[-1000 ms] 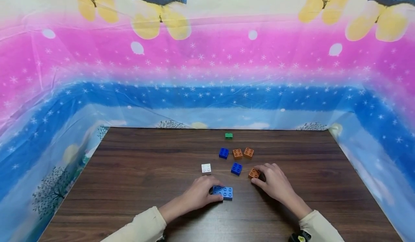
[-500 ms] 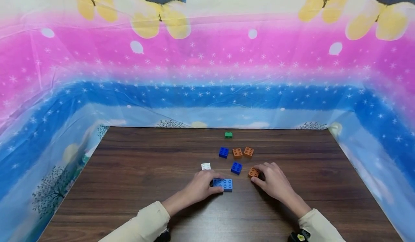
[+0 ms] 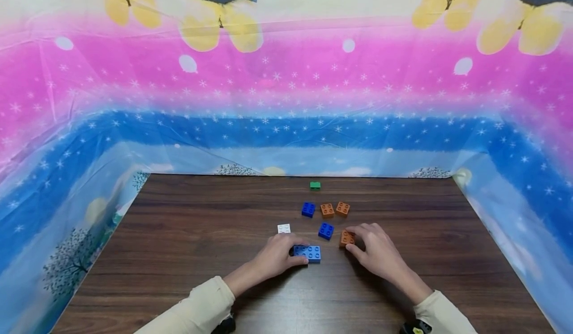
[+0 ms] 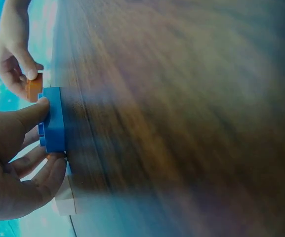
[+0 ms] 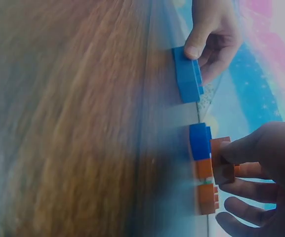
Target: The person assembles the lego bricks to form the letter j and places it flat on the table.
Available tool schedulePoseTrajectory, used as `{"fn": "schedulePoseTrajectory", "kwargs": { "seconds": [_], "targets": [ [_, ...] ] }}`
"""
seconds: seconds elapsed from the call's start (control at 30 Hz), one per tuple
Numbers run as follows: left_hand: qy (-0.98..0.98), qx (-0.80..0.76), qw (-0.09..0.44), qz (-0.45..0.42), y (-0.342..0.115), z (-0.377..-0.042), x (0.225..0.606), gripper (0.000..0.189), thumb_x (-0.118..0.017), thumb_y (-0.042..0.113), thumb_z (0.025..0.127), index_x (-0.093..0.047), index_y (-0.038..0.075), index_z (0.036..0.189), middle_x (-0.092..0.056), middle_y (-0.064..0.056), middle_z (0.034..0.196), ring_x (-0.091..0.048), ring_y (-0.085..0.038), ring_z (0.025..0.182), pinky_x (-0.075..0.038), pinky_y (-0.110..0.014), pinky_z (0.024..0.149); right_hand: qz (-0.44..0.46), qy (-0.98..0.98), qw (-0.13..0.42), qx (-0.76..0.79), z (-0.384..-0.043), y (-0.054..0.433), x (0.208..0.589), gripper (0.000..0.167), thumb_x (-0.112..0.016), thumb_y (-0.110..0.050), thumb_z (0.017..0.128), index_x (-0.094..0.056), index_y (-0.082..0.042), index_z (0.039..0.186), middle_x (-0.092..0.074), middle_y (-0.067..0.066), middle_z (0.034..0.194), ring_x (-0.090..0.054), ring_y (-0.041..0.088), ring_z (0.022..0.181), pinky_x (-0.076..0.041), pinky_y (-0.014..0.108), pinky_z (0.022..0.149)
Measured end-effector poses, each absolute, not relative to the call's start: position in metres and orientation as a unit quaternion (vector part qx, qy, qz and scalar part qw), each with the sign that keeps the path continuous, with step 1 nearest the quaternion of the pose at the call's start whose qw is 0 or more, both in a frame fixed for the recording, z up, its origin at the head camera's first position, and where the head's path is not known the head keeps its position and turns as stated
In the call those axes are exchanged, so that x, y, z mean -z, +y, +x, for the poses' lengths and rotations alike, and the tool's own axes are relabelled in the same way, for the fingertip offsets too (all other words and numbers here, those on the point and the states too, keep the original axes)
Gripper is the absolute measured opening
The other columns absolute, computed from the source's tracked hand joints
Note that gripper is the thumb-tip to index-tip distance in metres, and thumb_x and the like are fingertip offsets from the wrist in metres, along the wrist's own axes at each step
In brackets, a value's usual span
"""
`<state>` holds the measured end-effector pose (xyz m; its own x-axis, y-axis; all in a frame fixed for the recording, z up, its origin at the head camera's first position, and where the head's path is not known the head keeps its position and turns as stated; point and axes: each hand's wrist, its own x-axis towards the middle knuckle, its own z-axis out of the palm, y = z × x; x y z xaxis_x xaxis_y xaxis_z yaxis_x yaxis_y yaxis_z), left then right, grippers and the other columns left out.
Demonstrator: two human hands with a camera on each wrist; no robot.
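Note:
My left hand (image 3: 275, 257) pinches a long light-blue toy building brick (image 3: 315, 254) between thumb and fingers. That brick sits on the table, studs up, also visible as the blue brick (image 4: 54, 120) in the left wrist view. To the right, my right hand (image 3: 378, 248) holds a square orange brick (image 3: 346, 240) by its sides. In the right wrist view the held orange brick (image 5: 222, 160) appears slightly raised off the tabletop. A dark-blue brick (image 3: 326, 231) lies just left of it. Beyond my left hand is a white brick (image 3: 284, 229), partly hidden by the fingers.
Farther back stand another dark-blue brick (image 3: 308, 209) and two orange bricks, one left (image 3: 327, 210) and one right (image 3: 342, 209). A green brick (image 3: 315, 186) is near the far edge of the wooden table (image 3: 201, 209). A printed cloth (image 3: 286, 130) surrounds the table's back and sides.
My left hand slid the light-blue brick a little away from me, then stopped. My right hand has just shifted the orange brick slightly left and seems to have lifted it.

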<state>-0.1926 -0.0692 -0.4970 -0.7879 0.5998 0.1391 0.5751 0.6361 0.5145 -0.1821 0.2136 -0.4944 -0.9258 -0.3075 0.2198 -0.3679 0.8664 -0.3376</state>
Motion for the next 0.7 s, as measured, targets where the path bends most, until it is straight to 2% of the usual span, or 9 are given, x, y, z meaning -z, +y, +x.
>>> {"fn": "schedulePoseTrajectory", "kwargs": {
  "seconds": [0.23, 0.7],
  "targets": [
    [0.904, -0.279, 0.025, 0.324, -0.069, -0.193, 0.497, 0.035, -0.080, 0.030, 0.090, -0.076, 0.012, 0.120, -0.075, -0.003, 0.118, -0.069, -0.023, 0.112, -0.053, -0.044, 0.094, 0.190, -0.958, 0.092, -0.196, -0.177, 0.205, 0.488, 0.037, -0.082, -0.023, 0.088, -0.073, -0.013, 0.123, -0.072, 0.004, 0.113, -0.062, 0.023, 0.107, -0.053, 0.047, 0.086],
    [0.900, -0.293, 0.038, 0.320, -0.069, -0.195, 0.497, 0.035, -0.080, 0.028, 0.090, -0.076, 0.011, 0.120, -0.074, -0.004, 0.119, -0.068, -0.024, 0.113, -0.053, -0.044, 0.095, 0.240, -0.940, 0.066, -0.232, -0.173, 0.189, 0.482, 0.038, -0.081, -0.024, 0.090, -0.073, -0.013, 0.125, -0.073, 0.001, 0.120, -0.063, 0.019, 0.109, -0.054, 0.043, 0.087]
  ]
}}
